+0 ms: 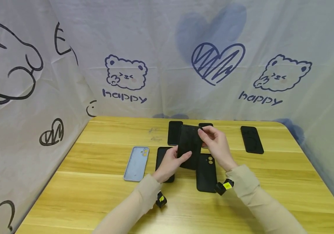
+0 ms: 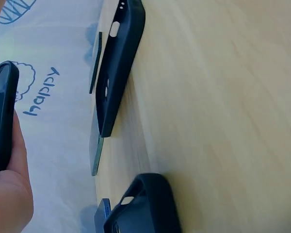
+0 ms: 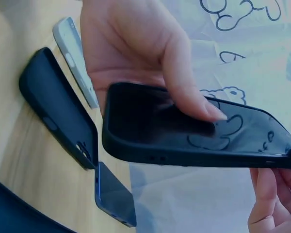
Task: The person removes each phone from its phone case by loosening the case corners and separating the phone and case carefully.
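Observation:
A phone (image 1: 190, 143) in a black case is held up over the table by both hands, its dark glossy screen toward me. My left hand (image 1: 167, 165) grips its lower left side; in the right wrist view the left thumb (image 3: 194, 99) lies across the screen. At the upper right corner, my right hand (image 1: 218, 148) pinches the phone between thumb and fingers. The case wraps the phone's edges in the right wrist view. Beneath and beside the hands lie two black phone cases, one on the right (image 1: 206, 175) and one on the left (image 1: 161, 157), partly hidden by the left hand.
A light blue phone case (image 1: 136, 164) lies at the left. Dark phones rest at the back, one left of the held phone (image 1: 174, 133), another partly covered by the right hand (image 1: 206, 124). A third phone (image 1: 251, 139) lies far right. A printed cloth (image 1: 167, 81) hangs behind the table.

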A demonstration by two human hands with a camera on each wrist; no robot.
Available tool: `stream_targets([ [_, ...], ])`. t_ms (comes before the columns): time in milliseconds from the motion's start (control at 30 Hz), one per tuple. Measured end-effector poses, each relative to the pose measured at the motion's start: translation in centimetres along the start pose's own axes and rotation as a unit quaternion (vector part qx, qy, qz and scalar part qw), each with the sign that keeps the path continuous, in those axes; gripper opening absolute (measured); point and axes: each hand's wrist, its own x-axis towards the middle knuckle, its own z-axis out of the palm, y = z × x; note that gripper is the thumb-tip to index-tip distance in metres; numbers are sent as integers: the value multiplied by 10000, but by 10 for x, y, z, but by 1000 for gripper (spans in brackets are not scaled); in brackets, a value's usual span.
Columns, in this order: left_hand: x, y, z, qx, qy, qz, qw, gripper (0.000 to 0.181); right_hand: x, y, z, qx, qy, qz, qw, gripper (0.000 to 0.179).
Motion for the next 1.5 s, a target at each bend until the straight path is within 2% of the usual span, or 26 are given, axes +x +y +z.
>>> stream_targets([
  [133,0,-1,-2,83,-151,138,9998,36,5,-4,-5,-29,-237,3,9997,36],
  [333,-1,6,-4,218,-60,179,9996,36,12,-5,-13,111,-808,371,9960,46],
  [567,-2,11,-2,555,86,242,9981,36,16,2,-14,461,-604,673,9948,42],
  [700,-2,11,-4,730,11,220,9971,36,18,5,-16,895,-702,681,9912,41],
  [867,0,9,-9,974,-166,231,9948,35,20,8,-19,1715,-1027,773,9768,25],
  [1100,1,13,-12,1094,-295,221,9933,34,25,11,-26,2738,-1564,1217,9411,30],
  [1200,0,14,-13,1144,-275,174,9929,33,26,10,-29,2809,-1801,1348,9330,29],
  [1267,0,15,-13,1159,-250,148,9928,33,26,9,-30,2597,-1866,1341,9379,27],
  [1367,1,17,-13,1205,-182,118,9925,33,25,4,-29,2013,-1872,1131,9548,23],
  [1433,1,18,-13,1228,-158,106,9923,33,24,1,-28,1654,-1799,971,9648,27],
  [1500,2,21,-13,1240,-147,89,9921,33,24,-1,-27,1451,-1750,842,9702,34],
])
